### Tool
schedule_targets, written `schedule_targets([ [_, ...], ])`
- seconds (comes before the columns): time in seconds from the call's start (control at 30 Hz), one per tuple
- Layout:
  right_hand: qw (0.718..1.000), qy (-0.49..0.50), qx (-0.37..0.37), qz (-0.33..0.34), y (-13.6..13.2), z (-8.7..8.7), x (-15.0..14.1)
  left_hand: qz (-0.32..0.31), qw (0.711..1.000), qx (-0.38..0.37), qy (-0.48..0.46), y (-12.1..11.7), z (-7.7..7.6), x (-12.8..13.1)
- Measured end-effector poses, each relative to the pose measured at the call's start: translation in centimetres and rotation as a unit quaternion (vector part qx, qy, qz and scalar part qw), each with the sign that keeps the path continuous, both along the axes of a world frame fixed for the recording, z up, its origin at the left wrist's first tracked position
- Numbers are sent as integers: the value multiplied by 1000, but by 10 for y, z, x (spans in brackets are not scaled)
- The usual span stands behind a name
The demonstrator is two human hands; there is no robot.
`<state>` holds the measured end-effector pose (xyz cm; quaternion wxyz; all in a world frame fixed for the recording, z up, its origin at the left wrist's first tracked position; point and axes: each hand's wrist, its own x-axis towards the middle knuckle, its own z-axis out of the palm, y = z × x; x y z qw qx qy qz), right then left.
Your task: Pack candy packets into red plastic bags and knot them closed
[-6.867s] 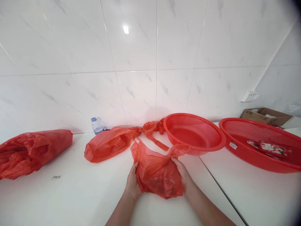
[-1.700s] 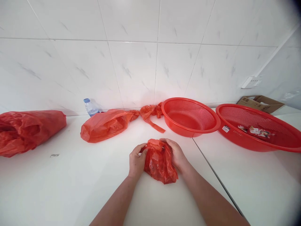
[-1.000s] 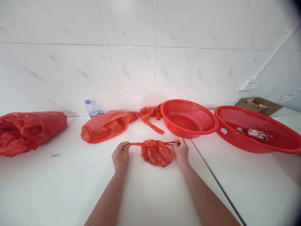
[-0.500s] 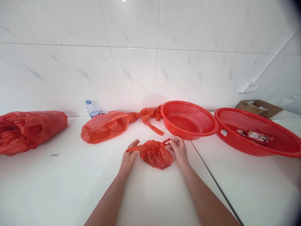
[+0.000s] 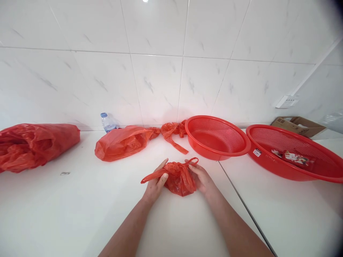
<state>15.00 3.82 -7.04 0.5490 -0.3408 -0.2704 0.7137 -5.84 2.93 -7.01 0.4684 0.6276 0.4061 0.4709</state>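
Note:
A small red plastic bag (image 5: 180, 182), gathered at the top with something bulky inside, is between my hands on the white table. My left hand (image 5: 157, 182) is closed around its left side, thumb in front, and one bag handle sticks out leftward past that thumb. On the other side my right hand (image 5: 201, 177) grips the bag's right edge, its fingers partly hidden behind the plastic. A second handle loop rises above the right fingertips. What the bag contains cannot be made out.
Behind lie a red plastic bag (image 5: 122, 142), a knotted red bag (image 5: 171, 130) and a water bottle (image 5: 107, 123). A big red bundle (image 5: 40, 144) lies far left. Right stand a red basket (image 5: 217, 137), a larger basket (image 5: 268, 162) holding packets, and a cardboard box (image 5: 300, 125).
Both hands have moved inward from the handle ends onto the bag's sides. The left handle now hangs free past my thumb, and the right loop stands loose.

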Motion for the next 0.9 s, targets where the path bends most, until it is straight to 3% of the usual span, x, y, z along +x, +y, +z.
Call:
schedule_targets([
  [0.13,999,21,-18,26,0,-4,-1,9,1000,-8,5,-1,2,1],
  [0.33,1000,-3,1,-5,1,-4,-2,75,995,-50,39,-1,5,0],
  [0.6,998,-14,4,-53,4,-5,3,110,992,-8,59,6,1,-5],
  [0.9,997,44,36,42,-2,0,1,140,985,29,95,8,-1,-4],
])
